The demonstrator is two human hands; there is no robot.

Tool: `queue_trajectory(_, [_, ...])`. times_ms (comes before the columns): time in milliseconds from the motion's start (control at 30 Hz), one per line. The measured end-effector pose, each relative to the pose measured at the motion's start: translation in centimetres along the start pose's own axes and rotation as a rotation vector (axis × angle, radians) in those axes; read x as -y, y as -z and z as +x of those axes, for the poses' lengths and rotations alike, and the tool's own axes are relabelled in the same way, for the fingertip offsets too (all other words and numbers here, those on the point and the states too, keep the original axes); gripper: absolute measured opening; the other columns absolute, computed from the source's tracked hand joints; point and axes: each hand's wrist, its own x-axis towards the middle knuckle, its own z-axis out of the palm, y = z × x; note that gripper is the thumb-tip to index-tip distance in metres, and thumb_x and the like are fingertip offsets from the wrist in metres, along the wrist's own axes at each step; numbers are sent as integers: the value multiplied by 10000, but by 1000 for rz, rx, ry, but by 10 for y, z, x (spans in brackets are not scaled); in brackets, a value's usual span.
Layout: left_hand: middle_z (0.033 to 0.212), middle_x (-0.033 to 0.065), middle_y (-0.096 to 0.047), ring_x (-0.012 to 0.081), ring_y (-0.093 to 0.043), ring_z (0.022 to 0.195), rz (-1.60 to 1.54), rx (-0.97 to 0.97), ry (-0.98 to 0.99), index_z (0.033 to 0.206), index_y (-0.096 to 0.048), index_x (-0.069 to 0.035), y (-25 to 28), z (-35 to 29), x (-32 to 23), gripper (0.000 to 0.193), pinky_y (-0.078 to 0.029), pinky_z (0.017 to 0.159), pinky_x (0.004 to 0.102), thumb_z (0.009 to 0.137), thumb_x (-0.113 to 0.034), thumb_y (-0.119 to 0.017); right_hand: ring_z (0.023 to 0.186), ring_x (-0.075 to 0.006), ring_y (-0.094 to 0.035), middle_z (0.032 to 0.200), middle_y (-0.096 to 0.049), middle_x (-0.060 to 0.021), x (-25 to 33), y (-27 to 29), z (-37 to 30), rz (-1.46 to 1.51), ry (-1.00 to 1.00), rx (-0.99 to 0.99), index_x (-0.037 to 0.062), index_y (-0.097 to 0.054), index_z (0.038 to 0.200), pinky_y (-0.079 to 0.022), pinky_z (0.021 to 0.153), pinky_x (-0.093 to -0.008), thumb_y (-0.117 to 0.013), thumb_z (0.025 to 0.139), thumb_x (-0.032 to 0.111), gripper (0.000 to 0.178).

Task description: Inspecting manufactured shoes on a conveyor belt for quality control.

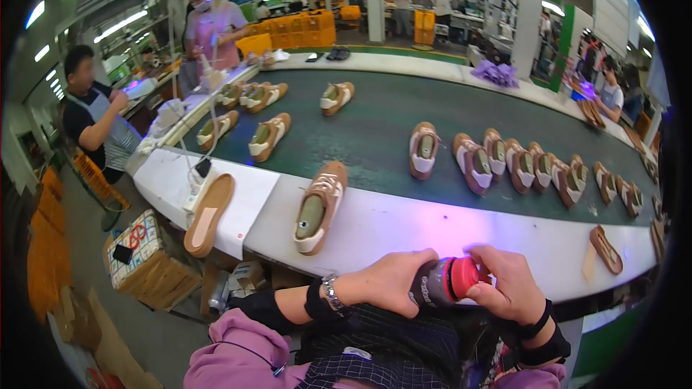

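Note:
My left hand (393,279) grips the body of a dark bottle (431,289) held sideways in front of my chest. My right hand (507,283) is closed around its red cap (461,277). A watch sits on my left wrist. Just beyond my hands, a tan shoe with a green last inside (319,207) lies on the white edge of the conveyor (404,227). A loose tan sole (209,214) rests on a white sheet to its left.
Several tan shoes (519,164) ride the dark green belt (375,130). Another sole (604,248) lies at the right edge. People stand at the belt's left side and far right. A patterned box (140,245) and orange crates (47,245) sit on the floor at left.

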Motion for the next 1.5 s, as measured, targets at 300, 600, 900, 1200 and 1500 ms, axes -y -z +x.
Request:
queue_trajectory(300, [872, 168, -609, 298, -615, 794, -11, 152, 66, 1071, -518, -19, -15, 21, -4, 636, -484, 729, 363, 502, -194, -741, 559, -334, -589, 603, -575, -134, -31, -11, -32, -110, -87, 24, 40, -609, 948, -471, 521, -376, -569, 821, 480, 460])
queue_trajectory(600, [866, 102, -620, 171, -598, 788, -124, 430, 176, 1045, -530, 20, -42, 31, -3, 688, -478, 746, 302, 428, -152, -780, 612, -334, -576, 757, -579, -142, -38, -62, -90, 49, -139, -149, 15, -485, 1056, -439, 496, -383, -674, 705, 478, 611])
queue_trajectory(900, [849, 81, -610, 171, -582, 767, -294, 716, 288, 1033, -536, 4, -84, 41, 5, 692, -468, 730, 303, 412, -164, -793, 561, -290, -558, 660, -538, -102, -47, -106, -142, 84, -26, -575, 13, -524, 930, -431, 476, -348, -721, 613, 531, 639])
queue_trajectory(1200, [911, 167, -601, 283, -609, 813, 79, 738, -7, 1078, -513, 0, -133, 54, 11, 681, -490, 733, 367, 484, -210, -773, 505, -286, -571, 592, -557, -118, -55, -120, -184, -27, -356, -626, 62, -565, 842, -446, 454, -363, -711, 622, 490, 503])
queue_trajectory(1500, [844, 159, -585, 319, -593, 804, 371, 564, -324, 974, -491, 12, -190, 65, 7, 513, -480, 679, 388, 526, -131, -697, 634, -142, -467, 775, -509, -68, -41, -113, -235, 341, -760, -428, 76, -487, 1194, -447, 607, -297, -601, 810, 266, 444])
